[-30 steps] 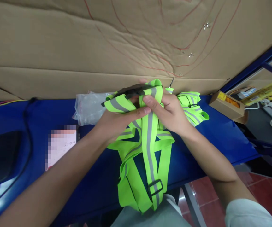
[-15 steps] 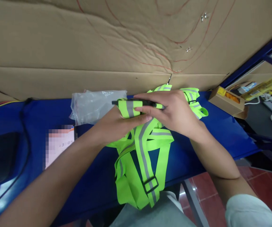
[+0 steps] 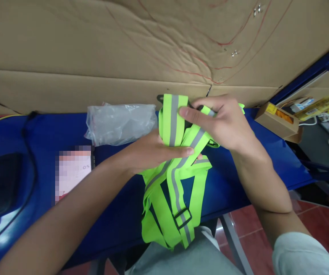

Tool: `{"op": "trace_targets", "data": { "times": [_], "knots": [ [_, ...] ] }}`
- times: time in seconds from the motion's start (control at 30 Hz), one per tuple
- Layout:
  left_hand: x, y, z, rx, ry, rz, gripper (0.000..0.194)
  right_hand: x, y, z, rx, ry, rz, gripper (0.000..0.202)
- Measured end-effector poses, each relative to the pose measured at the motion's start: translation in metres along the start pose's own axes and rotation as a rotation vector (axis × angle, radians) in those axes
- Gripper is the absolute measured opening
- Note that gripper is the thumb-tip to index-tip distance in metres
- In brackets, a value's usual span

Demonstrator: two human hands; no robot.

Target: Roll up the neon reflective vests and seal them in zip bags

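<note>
Hands (image 3: pixel 192 137) gripping green strap (image 3: pixel 176 187) | long axis hangs toward wearer | buckle (image 3: pixel 183 218) low

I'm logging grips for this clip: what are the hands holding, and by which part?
Bright green strap harness with grey stripes: left hand and right hand hold its bunched upper straps, above the dangling black buckle.

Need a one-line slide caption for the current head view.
Both hands grip a neon-green reflective strap above a blue table, beside a clear plastic bag.

Left hand (image 3: pixel 155 152) partly hidden (green straps (image 3: pixel 174 120)); phone (image 3: pixel 77 164) partly blurred.
</note>
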State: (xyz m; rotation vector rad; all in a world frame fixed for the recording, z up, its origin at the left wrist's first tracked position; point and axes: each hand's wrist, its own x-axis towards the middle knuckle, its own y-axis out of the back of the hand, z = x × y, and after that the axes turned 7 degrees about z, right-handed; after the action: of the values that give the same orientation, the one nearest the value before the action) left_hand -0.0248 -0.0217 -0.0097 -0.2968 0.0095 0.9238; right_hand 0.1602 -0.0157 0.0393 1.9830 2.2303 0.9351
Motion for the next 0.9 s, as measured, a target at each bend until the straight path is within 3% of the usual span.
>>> {"op": "trace_targets", "data": {
  "times": [0.1, 0.2, 0.27, 0.37, 0.47, 0.6, 0.77, 0.9],
  "knots": [
    [-0.001, -0.007, -0.002, -0.112, 0.046, -0.019, 0.028, 0.007, 0.001, 0.013, 0.166, -0.102, -0.022, 0.040],
    [0.000, -0.010, -0.007, -0.144, 0.047, -0.003, 0.028, 0.012, 0.004, 0.023, 0.200, -0.163, -0.142, 0.046],
    [0.003, -0.010, -0.010, -0.140, 0.032, 0.027, 0.027, 0.013, 0.006, 0.025, 0.094, -0.076, -0.153, 0.042],
    [0.004, -0.005, -0.010, -0.103, 0.017, 0.067, 0.024, 0.010, 0.008, 0.019, -0.153, 0.197, -0.121, 0.037],
    [0.003, 0.001, -0.006, 0.011, -0.060, 0.095, 0.023, 0.003, 0.007, 0.009, -0.317, 0.325, -0.278, 0.053],
    [0.001, 0.009, -0.002, 0.137, -0.147, 0.172, 0.031, -0.003, 0.000, 0.008, -0.424, 0.271, -0.357, 0.077],
    [0.003, 0.011, -0.004, 0.007, -0.057, 0.096, 0.023, 0.002, -0.007, 0.018, -0.354, 0.203, -0.405, 0.065],
    [0.004, 0.011, -0.004, -0.127, 0.077, 0.067, 0.023, 0.005, -0.005, 0.014, -0.414, 0.172, -0.332, 0.055]
  ]
}}
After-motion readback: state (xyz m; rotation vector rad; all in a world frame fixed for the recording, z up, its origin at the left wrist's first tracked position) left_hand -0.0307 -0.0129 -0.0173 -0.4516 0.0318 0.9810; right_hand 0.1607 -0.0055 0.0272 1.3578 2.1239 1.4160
